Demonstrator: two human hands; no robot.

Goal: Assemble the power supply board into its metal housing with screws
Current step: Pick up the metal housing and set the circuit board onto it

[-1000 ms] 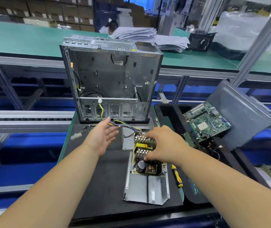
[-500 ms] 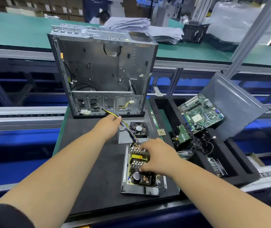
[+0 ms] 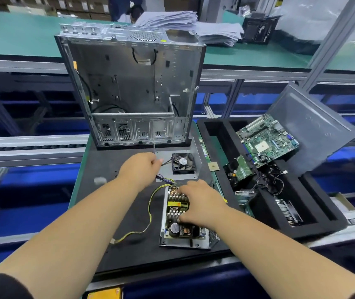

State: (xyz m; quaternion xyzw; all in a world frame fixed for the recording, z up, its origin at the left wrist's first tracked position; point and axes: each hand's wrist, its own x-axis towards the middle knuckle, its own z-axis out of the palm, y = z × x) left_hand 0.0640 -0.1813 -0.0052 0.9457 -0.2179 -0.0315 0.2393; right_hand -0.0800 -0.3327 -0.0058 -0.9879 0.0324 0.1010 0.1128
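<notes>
Near the front edge of the black work mat (image 3: 111, 212), the power supply board (image 3: 177, 214) is seated in its shallow metal housing (image 3: 185, 244), held down from above by the right hand (image 3: 200, 203), whose fingers are curled over the heat sinks and seem to be pressing on them. Just behind the board, its wire bundle (image 3: 164, 180) is gripped in the closed fingers of the left hand (image 3: 139, 167) and drawn away toward the rear, while a yellow-green lead (image 3: 150, 214) trails loose across the mat to a small plug. Beyond the hands a cooling fan (image 3: 183, 161) lies on a grey plate, and behind that an open computer chassis (image 3: 133, 91) stands upright. To the right, a foam tray (image 3: 301, 223) holds a green motherboard (image 3: 267, 139) and other parts. No screw or driver can be seen in either hand, so fastening is judged not yet begun. Trouble could come from the cables — a wire left pinched under the board or over the housing wall would be crushed once screwed down — and a hard tug on the bundle could shift the board off its mounting holes or strain the solder joints
</notes>
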